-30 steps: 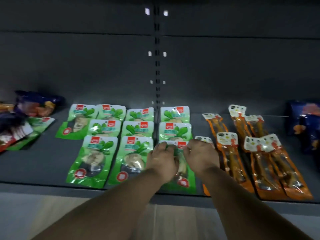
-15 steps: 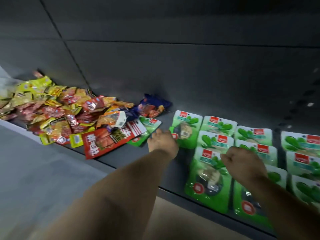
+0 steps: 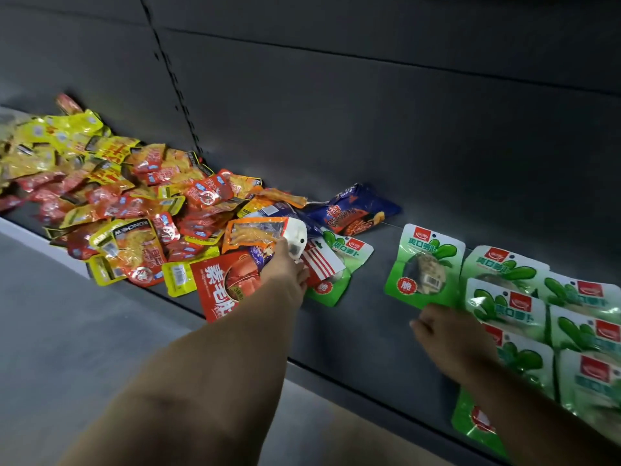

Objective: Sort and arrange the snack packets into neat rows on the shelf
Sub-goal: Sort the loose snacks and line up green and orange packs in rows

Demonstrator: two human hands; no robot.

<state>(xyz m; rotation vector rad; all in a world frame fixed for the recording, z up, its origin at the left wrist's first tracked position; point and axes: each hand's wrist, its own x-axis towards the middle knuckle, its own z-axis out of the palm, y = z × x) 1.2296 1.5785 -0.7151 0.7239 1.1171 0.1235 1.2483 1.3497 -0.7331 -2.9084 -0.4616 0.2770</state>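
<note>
Red packet [image 3: 224, 286]: 素毛肚; green packet [image 3: 424, 264]: 爽口萝卜, 脆.

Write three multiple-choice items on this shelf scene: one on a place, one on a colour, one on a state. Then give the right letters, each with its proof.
1. Where does the mixed pile of packets lie?
A. At the left of the shelf
B. On the floor
C. On top of the green rows

2. What colour are the packets laid in rows at the right?
A. Blue
B. Green
C. Yellow

3. What is the left hand doing?
A. Hanging idle
B. Pressing flat on the bare shelf
C. Gripping the orange packet at its white end

Answers:
1 A: the heap lies on the shelf's left part.
2 B: every packet in the rows is green.
3 C: its fingers close on the white header.
</note>
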